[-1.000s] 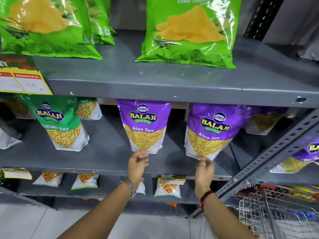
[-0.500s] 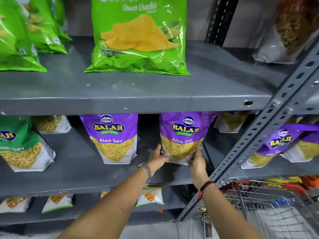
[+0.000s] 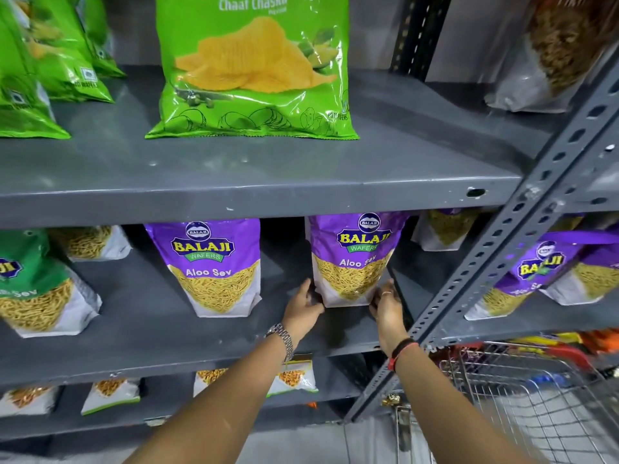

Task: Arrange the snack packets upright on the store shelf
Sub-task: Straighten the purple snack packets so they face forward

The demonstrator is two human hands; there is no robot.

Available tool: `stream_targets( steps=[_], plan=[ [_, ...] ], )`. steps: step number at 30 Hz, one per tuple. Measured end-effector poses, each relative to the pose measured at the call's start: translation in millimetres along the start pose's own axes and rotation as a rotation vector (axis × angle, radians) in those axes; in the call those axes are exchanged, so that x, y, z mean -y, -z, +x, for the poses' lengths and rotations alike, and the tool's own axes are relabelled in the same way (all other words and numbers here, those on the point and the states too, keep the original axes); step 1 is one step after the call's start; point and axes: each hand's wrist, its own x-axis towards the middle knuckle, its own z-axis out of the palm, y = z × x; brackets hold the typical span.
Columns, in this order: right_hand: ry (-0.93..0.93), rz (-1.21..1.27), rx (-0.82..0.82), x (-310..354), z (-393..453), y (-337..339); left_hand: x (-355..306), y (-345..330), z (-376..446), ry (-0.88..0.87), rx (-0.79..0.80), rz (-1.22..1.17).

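A purple Aloo Sev packet (image 3: 351, 259) stands upright on the middle grey shelf (image 3: 187, 343), near its right end. My left hand (image 3: 303, 308) grips its lower left corner and my right hand (image 3: 385, 304) grips its lower right corner. A second purple Aloo Sev packet (image 3: 212, 266) stands upright to the left, untouched. A green sev packet (image 3: 37, 289) leans at the far left of the same shelf. More packets sit behind these, partly hidden.
Green chip bags (image 3: 254, 68) stand on the upper shelf. Small packets (image 3: 294, 378) line the lower shelf. A slotted metal upright (image 3: 522, 236) runs diagonally right of my right hand. A wire trolley (image 3: 522, 396) is at bottom right. Purple packets (image 3: 536, 272) fill the neighbouring rack.
Both hands moved from the shelf's front edge onto the right purple packet, taking hold of its lower corners. The packet now stands straighter and further back. The view shifted right.
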Motion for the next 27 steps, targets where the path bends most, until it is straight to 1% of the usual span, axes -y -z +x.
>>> stream_targets(
  steps=[2,4,5,7,8,9,10,11,13,15,16,18,21,23,24,25,26,27],
  plan=[
    [0.020,-0.054,-0.108,-14.5,-14.5,1.3,16.5,13.7,-9.8,-0.057,-0.190,0.069],
    [0.123,-0.078,-0.152,-31.2,-36.4,-1.3,38.9,33.2,-25.1,-0.099,-0.417,0.082],
    [0.181,-0.112,-0.120,-38.3,-47.6,-6.2,49.2,45.1,-33.1,-0.097,-0.536,0.069],
    [0.263,-0.213,0.052,-50.4,-64.7,-25.1,61.9,75.7,-44.4,-0.121,-0.765,0.020],
    [0.273,-0.243,0.157,-54.2,-72.0,-39.4,65.3,93.0,-46.7,-0.155,-0.845,-0.017],
    [0.271,-0.255,0.252,-55.4,-78.6,-56.2,66.4,110.3,-47.8,-0.180,-0.888,-0.074],
    [0.238,-0.238,0.322,-53.9,-85.9,-74.0,63.6,126.8,-48.8,-0.177,-0.883,-0.156],
    [0.181,-0.208,0.368,-51.8,-92.6,-91.1,57.9,141.7,-51.0,-0.142,-0.835,-0.250],
    [0.083,-0.177,0.420,-47.6,-103.8,-119.9,46.7,165.5,-54.3,-0.091,-0.641,-0.391],
    [0.057,-0.155,0.477,-46.4,-109.5,-141.3,35.5,178.1,-55.2,-0.046,-0.438,-0.403],
    [0.059,-0.143,0.487,-46.7,-111.0,-149.3,32.0,180.5,-56.5,-0.028,-0.362,-0.383],
    [0.056,-0.135,0.484,-49.2,-111.8,-159.3,29.4,179.6,-60.0,-0.025,-0.298,-0.356],
    [0.055,-0.131,0.442,-50.3,-109.0,-162.6,32.2,177.2,-61.6,-0.027,-0.283,-0.367],
    [0.065,-0.164,0.436,-48.6,-110.9,-161.4,33.4,176.5,-62.2,-0.038,-0.301,-0.312],
    [0.095,-0.186,0.414,-48.4,-113.8,-159.2,34.2,175.8,-63.7,-0.061,-0.362,-0.243],
    [0.154,-0.217,0.362,-48.9,-115.9,-155.9,35.5,175.3,-66.4,-0.099,-0.480,-0.155],
    [0.234,-0.237,0.313,-49.0,-119.6,-150.5,34.1,175.4,-72.6,-0.154,-0.620,-0.080],
    [0.371,-0.245,0.281,-49.3,-122.7,-142.4,33.0,176.9,-79.6,-0.253,-0.747,-0.001]
  ],
)
